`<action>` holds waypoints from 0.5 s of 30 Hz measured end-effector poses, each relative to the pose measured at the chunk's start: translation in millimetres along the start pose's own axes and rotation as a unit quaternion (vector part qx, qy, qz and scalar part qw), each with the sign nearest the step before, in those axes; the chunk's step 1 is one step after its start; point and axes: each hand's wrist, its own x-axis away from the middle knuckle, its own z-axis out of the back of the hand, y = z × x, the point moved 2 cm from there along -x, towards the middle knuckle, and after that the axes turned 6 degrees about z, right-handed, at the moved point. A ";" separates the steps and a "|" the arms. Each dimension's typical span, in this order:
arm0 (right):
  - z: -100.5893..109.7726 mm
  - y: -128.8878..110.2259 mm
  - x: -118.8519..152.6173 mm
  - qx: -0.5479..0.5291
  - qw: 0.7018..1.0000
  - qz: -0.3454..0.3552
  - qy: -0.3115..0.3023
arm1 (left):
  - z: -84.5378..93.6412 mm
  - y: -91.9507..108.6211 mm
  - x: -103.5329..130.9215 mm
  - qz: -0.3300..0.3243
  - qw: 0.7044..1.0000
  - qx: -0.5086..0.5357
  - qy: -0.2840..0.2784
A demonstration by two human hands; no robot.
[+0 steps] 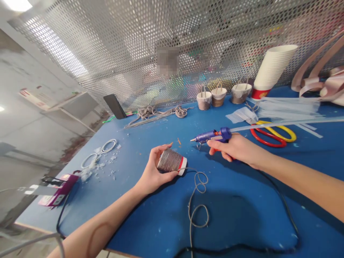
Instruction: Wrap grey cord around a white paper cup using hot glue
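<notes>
My left hand (154,171) is closed around a paper cup (171,161) lying on its side, wrapped in grey-brown cord except for a red and white band at its right end. From that end a loose cord (191,208) trails in loops over the blue table (145,218) toward me. My right hand (233,147) grips a blue hot glue gun (212,136), its nozzle pointing left, a short way above and right of the cup. A long clear glue stick (285,124) sticks out of the gun's back end.
Scissors (271,138) with red and yellow handles and clear glue sticks (287,107) lie at right. Behind stand cord-wrapped cups (218,98) and a cup stack (274,68). Cord bundles (161,114), a phone (115,106), white rings (109,146) and a purple power strip (60,190) are leftward.
</notes>
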 end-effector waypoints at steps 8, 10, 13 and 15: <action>4.1 6.6 -45.1 0.192 0.978 0.043 0.068 | -1.5 3.7 1.3 -0.040 0.999 -0.031 0.008; 0.4 10.6 -49.3 0.224 0.971 0.049 0.068 | -1.6 4.5 1.9 -0.040 0.999 -0.037 0.007; -3.1 18.3 -48.8 0.244 0.964 0.075 0.068 | -1.0 5.2 2.6 -0.036 0.999 -0.035 0.006; -2.1 24.4 -43.6 0.238 0.964 0.083 0.085 | -0.6 5.2 2.7 -0.031 0.999 -0.033 0.006</action>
